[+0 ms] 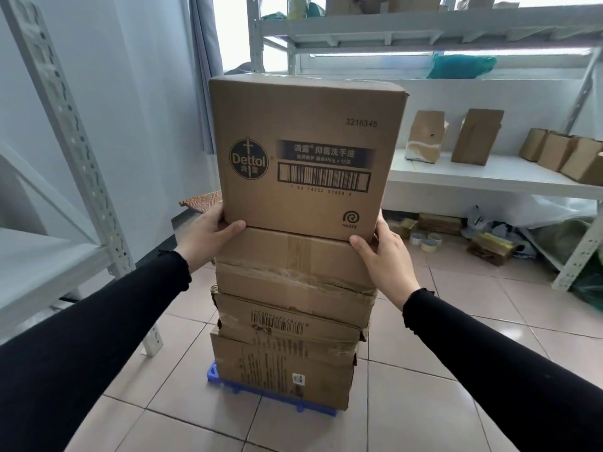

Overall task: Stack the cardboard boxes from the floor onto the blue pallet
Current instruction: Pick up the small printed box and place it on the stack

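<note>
A tall Dettol cardboard box (303, 151) sits on top of a stack in front of me. My left hand (208, 233) grips its lower left corner and my right hand (385, 256) grips its lower right corner. Under it lie a taped box (293, 269), a crushed box with a barcode (290, 321) and a bottom box (280, 370). The stack stands on the blue pallet (228, 386), of which only the near left edge shows.
White metal shelving (65, 125) stands close on the left. Another shelf unit (489, 177) at the back right carries small cardboard boxes (476, 135). Tape rolls (424, 241) and bags lie on the tiled floor under it.
</note>
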Available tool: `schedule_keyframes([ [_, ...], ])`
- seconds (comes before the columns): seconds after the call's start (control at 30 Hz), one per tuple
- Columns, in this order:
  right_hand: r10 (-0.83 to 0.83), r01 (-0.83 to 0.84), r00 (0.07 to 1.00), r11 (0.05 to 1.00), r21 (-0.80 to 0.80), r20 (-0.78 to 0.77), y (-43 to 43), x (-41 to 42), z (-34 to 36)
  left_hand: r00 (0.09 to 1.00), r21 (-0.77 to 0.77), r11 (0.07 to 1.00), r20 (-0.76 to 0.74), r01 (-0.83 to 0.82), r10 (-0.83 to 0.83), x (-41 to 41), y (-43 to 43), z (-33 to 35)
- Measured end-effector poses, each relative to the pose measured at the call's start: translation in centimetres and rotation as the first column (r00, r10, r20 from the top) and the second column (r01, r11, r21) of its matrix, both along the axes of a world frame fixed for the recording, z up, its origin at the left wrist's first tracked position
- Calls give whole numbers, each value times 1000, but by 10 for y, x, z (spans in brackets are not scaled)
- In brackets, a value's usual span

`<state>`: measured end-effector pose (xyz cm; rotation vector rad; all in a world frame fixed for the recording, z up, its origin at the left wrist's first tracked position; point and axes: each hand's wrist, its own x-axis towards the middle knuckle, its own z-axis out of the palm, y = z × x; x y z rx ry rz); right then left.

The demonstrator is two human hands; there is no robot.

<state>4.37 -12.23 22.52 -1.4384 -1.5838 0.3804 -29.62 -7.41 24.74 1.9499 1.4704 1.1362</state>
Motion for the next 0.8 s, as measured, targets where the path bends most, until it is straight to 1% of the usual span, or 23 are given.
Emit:
schedule_keyframes([
  [0.23,-43,46,998,996,70,-50,3,-1,-12,998,43,999,-55,-30,33,-4,1,-4],
  [0.5,-36,49,991,993,104,-127,-4,-2,-19,1000,79,997,-3,-11,11,-5,2,-11],
  [0.6,-23,34,993,995,96,-116,-5,-2,-18,1000,81,997,3,-8,8,-7,2,-11],
  [0.73,-49,52,998,995,87,-37,-6,4,-19,1000,105,994,-4,-7,7,-6,2,-13],
  [0.8,-54,56,998,994,90,-21,-7,6,-20,1000,111,994,-2,-11,11,-5,3,-14],
])
